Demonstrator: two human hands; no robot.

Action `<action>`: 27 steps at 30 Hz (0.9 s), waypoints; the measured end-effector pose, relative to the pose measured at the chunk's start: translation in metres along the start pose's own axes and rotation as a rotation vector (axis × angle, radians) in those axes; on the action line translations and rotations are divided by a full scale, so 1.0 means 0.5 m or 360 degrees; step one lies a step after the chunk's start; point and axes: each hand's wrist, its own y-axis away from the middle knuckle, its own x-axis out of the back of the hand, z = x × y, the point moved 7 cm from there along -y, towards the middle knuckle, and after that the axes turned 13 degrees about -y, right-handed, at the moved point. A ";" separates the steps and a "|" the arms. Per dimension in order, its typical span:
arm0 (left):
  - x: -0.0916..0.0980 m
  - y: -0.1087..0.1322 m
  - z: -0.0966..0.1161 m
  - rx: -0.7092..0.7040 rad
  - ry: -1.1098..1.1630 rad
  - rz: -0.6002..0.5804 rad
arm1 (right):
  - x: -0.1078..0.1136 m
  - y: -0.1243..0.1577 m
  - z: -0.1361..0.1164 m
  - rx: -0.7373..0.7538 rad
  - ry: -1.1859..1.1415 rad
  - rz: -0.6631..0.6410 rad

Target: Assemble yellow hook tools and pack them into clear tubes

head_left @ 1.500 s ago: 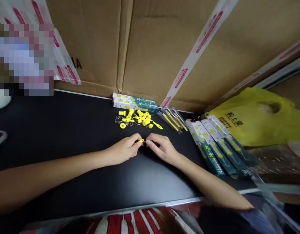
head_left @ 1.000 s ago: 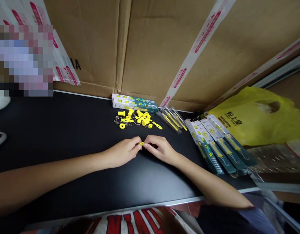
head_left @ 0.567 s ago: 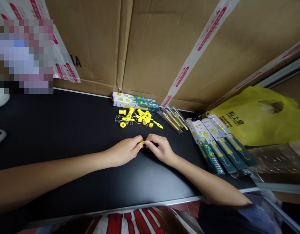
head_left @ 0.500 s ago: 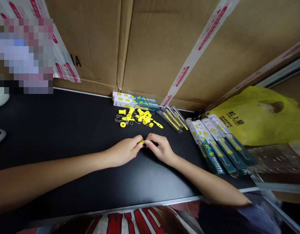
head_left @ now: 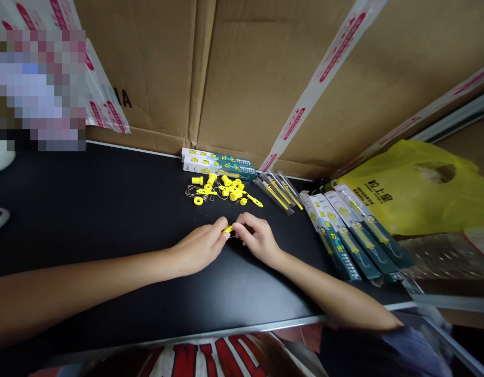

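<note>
My left hand [head_left: 202,245] pinches a small yellow plastic part [head_left: 227,229] between thumb and forefinger, above the black table. Close against it, my right hand [head_left: 261,240] is closed with its fingertips at the part's right end. A bit of thin wire shows below these fingertips; how it joins the part is hidden. Beyond both hands lies a loose pile of yellow plastic caps [head_left: 234,195], rings and flat pointed pieces. Thin metal hooks [head_left: 191,191] and small springs are mixed in with them.
Clear tubes with yellow strips [head_left: 279,192] lie right of the pile. Two spring scale boxes [head_left: 218,166] rest behind it, and several more boxes [head_left: 354,238] lie at the right beside a yellow plastic bag [head_left: 422,193]. A large cardboard box [head_left: 265,68] stands along the back edge.
The yellow part shows a little more between my fingertips and is tilted slightly more. Both hands have shifted only slightly; the pile and boxes have stayed put.
</note>
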 end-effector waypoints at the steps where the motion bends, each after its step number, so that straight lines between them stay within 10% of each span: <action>1: 0.000 0.001 0.000 0.0000 -0.0008 0.0013 | 0.000 0.000 -0.001 0.0017 0.0027 0.0003; 12: 0.019 0.002 0.007 0.0110 -0.0484 0.0061 | -0.002 -0.001 -0.011 0.0131 0.0159 0.0057; 27: 0.013 0.010 0.011 0.0055 -0.0177 0.0057 | -0.013 0.007 -0.037 0.0485 0.0358 -0.0042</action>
